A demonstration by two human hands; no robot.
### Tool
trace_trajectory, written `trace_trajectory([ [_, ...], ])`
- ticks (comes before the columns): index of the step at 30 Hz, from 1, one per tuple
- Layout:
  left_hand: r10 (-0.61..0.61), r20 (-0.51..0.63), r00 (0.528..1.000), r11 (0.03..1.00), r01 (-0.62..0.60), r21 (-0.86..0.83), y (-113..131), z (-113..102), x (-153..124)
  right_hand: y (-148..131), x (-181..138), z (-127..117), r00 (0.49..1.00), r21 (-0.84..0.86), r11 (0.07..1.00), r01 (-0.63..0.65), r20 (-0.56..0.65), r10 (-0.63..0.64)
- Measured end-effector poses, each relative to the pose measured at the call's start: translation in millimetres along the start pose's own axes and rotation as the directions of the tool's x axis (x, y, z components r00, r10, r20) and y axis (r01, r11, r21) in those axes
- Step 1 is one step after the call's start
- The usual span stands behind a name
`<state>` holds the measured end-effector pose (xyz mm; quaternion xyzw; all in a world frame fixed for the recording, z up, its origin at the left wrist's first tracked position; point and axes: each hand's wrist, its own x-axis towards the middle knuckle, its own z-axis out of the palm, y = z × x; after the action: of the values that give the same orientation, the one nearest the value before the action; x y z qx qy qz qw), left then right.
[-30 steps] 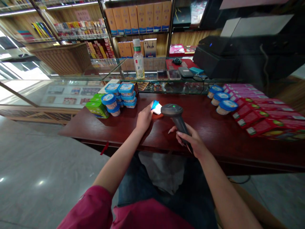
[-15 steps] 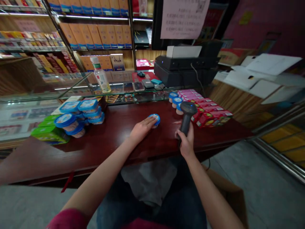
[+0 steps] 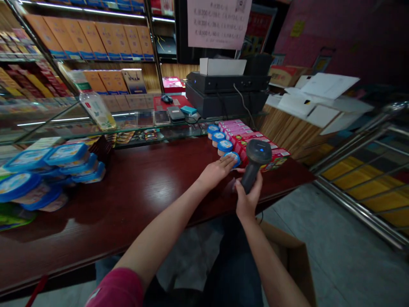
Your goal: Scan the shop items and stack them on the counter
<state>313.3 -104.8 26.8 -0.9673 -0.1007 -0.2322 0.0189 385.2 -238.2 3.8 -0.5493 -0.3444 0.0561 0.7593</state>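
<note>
My left hand [image 3: 214, 174] is closed over the lid of a small blue-lidded tub [image 3: 236, 158] on the counter. That tub stands at the near end of a row with several like it, such as the tub [image 3: 225, 146] just behind. Wrapped in my right hand [image 3: 249, 199] is a dark grey barcode scanner [image 3: 258, 154], held upright with its head on top and a small blue light showing. Pink and red boxes [image 3: 238, 129] lie lined up beside the tubs, partly hidden by the scanner.
The dark red wooden counter [image 3: 140, 187] bears stacked blue-lidded tubs [image 3: 68, 154] at left. Behind it, a glass case holds a bottle [image 3: 96, 108], a black cash drawer unit [image 3: 225, 96] and a mouse [image 3: 166, 99]. An open cardboard box [image 3: 295, 260] sits on the floor at right, near metal railings [image 3: 361, 204].
My left hand has moved the tub rightward from mid-counter to the end of the row. The view has turned right. My right hand keeps hold of the barcode scanner.
</note>
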Motion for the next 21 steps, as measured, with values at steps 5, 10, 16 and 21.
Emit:
trace_trajectory([
  [5, 0.059, -0.155, 0.986, 0.998, -0.058, 0.011, -16.3, -15.3, -11.6, -5.9, 0.8, 2.4, 0.999, 0.075, 0.996, -0.041, 0.016, 0.040],
  [10, -0.063, -0.321, 0.945, 0.998, 0.056, -0.031, -60.3, -46.5, 13.9, -11.3, 19.3, 16.7, 0.982, 0.190, 0.967, -0.172, 0.116, 0.151],
  [16, -0.229, -0.256, 0.939, 0.972, 0.237, -0.002, -120.7, -47.4, 71.8, -3.5, 39.3, 35.9, 0.965, 0.222, 0.948, -0.227, 0.180, 0.189],
  [21, -0.256, -0.162, 0.953, 0.963, 0.266, 0.049, -148.6, -18.8, 104.7, 4.2, 35.4, 32.9, 0.957, 0.128, 0.966, -0.223, 0.215, 0.193],
])
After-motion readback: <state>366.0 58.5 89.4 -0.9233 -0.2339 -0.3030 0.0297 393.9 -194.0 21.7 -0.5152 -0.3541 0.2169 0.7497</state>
